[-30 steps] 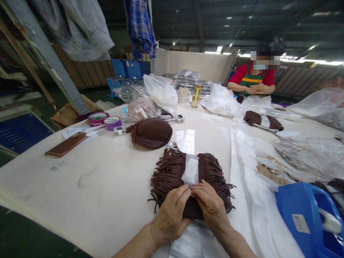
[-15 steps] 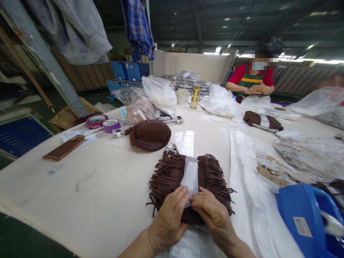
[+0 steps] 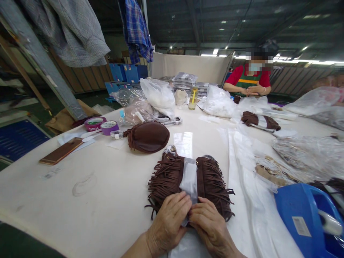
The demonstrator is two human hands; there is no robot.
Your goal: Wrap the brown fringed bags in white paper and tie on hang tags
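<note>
A brown fringed bag (image 3: 172, 177) lies on the white table (image 3: 107, 186) right in front of me, with a clear plastic strip (image 3: 189, 179) wrapped over its middle. My left hand (image 3: 169, 222) and my right hand (image 3: 208, 225) meet at the bag's near edge, fingers pinched together on the lower end of the strip. A second brown bag (image 3: 148, 136), rounded with a fringe at its left, rests farther back.
A phone (image 3: 60, 151) and two tape rolls (image 3: 101, 125) lie at the left. Plastic bags (image 3: 158, 95), a bottle (image 3: 192, 98) and stacked packets sit at the back. A blue bin (image 3: 303, 218) stands at the right. Across the table a person in red works beside another fringed bag (image 3: 259, 121).
My hands have slid slightly toward me along the strip, pulling it down over the bag's near edge. The camera has tilted a little.
</note>
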